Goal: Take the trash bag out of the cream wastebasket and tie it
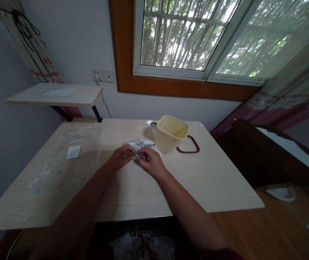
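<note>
At the middle of the table, my left hand (pixel 119 158) and my right hand (pixel 153 161) are close together, fingers pinched. Between them is a small crinkled plastic packet (pixel 137 156), whitish with dark marks; its contents cannot be made out. Just beyond my fingers lies a clear and white plastic bag (pixel 141 142), partly hidden by the hands. A cream-yellow square bucket (pixel 165 141) stands right behind my right hand, its mouth tilted toward me. A brown curved handle (pixel 189 151) rests on the table at its right side.
A large clear plastic sheet or bag (pixel 85 173) lies flat on the left of the table (pixel 197 187), with a small white paper (pixel 73 152) on it. A raised shelf (pixel 84 96) stands at the back left. Wall sockets (pixel 102 76) and a window are behind.
</note>
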### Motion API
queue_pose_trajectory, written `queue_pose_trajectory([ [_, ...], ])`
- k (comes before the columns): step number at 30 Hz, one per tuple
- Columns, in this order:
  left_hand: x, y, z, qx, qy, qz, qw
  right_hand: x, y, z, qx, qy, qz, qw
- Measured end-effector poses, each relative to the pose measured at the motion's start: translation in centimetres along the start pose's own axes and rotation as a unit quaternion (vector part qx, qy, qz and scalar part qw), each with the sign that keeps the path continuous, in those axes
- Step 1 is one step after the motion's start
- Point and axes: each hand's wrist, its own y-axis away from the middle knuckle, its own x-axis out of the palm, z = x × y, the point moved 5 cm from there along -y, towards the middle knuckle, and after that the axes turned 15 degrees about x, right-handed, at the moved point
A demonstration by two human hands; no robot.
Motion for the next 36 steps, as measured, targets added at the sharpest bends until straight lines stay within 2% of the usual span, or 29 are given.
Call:
queue_pose_trajectory([
  [8, 0.4, 0.2, 0.6, -0.013, 0.065, -0.002, 0.998, 0.2, 0.0, 0.0, 0.01, 0.039, -0.018, 0.999],
  [13, 0.7, 0.2, 1.1, -0.029, 0.063, -0.006, 0.998, 0.4, -0.1, -0.2, 0.019, 0.055, -0.012, 0.998],
  [17, 0.8, 0.2, 1.5, -0.031, 0.078, -0.015, 0.996, 0.3, -0.2, 0.1, -0.007, 0.044, -0.001, 0.999],
  [22, 1.2, 0.0, 1.7, -0.056, 0.166, -0.034, 0.984, -0.2, -0.3, 0.1, -0.02, -0.011, 0.004, 1.0],
  [26, 1.3, -0.1, 1.5, -0.074, 0.207, -0.076, 0.973, -0.5, -0.4, -0.4, 0.016, -0.066, 0.025, 0.997],
  [30, 0.9, -0.2, 1.1, -0.095, 0.2, -0.101, 0.97, -0.7, -0.6, -1.2, 0.067, -0.117, 0.043, 0.99],
  [36, 0.7, -0.5, 0.2, -0.094, 0.11, -0.065, 0.987, -0.5, -0.7, -2.8, 0.144, -0.183, 0.045, 0.972],
])
